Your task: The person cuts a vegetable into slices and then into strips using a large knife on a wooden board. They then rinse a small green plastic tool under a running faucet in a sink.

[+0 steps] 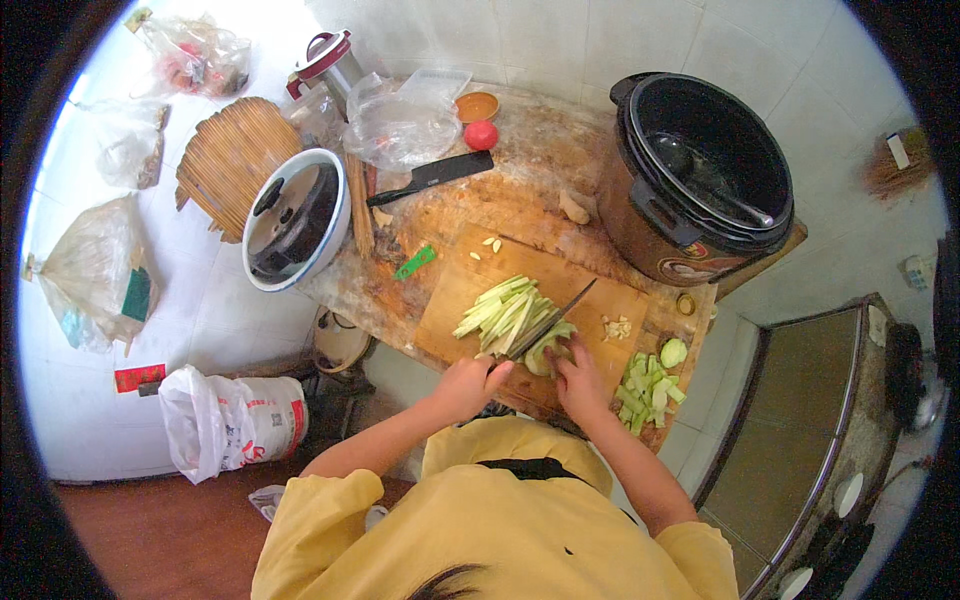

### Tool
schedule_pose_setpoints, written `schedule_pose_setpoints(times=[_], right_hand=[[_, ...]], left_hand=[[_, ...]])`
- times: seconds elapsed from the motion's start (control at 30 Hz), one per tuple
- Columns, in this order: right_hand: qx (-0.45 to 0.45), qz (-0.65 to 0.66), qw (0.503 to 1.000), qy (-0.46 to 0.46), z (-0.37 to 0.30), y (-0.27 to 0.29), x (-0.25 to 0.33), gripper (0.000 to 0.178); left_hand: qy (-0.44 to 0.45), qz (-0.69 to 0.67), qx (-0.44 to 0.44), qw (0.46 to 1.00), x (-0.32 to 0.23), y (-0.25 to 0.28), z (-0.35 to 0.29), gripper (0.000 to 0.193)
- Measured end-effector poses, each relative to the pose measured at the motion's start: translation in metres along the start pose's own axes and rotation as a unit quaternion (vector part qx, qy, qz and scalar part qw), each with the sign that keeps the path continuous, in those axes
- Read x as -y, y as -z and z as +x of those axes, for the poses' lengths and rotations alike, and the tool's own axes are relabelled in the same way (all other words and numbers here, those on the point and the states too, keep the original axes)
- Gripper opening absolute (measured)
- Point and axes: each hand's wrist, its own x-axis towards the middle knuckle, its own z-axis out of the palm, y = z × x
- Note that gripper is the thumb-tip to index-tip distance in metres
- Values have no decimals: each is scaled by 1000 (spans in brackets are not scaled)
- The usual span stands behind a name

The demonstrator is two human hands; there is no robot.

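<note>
My left hand (468,388) is closed around the handle of a kitchen knife (556,317), whose blade points away to the right over a wooden cutting board (447,290). The fingers of my right hand (582,380) are curled over a pale green vegetable piece (545,352), pressing it on the board beside the blade. Left of the blade lies a heap of pale green vegetable strips (500,310). Chopped garlic (616,327) sits near the board's right side, and a few whole cloves (490,242) lie near its far left corner.
Green chopped pieces (645,395) and a round vegetable end (673,352) lie at the table's right edge. Beyond the board are a green peeler (415,262), black cleaver (440,174), tomato (481,135) and ginger (574,207). A large cooker pot (640,190) stands back right, a lidded basin (338,222) left.
</note>
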Motion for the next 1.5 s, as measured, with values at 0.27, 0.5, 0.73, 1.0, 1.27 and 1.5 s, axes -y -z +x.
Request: schedule_pose_setpoints(times=[0.27,0.5,0.73,1.0,1.27,1.5], right_hand=[[-49,29,998,-3,0,-10,-8,45],[-45,29,999,-3,1,-12,-10,44],[-45,46,998,-4,-1,-19,-12,40],[-56,53,997,13,-1,-14,-8,27],[-92,11,995,31,-5,-29,-17,35],[-100,-94,987,79,-8,-24,-15,46]], left_hand=[[8,16,18,1000,-31,29,-11,47],[30,88,45,995,-46,39,-18,50],[55,82,96,990,-52,39,-4,52],[7,47,10,999,-11,-5,3,44],[12,1,22,1000,-14,8,9,43],[0,47,39,998,-48,39,-12,51]])
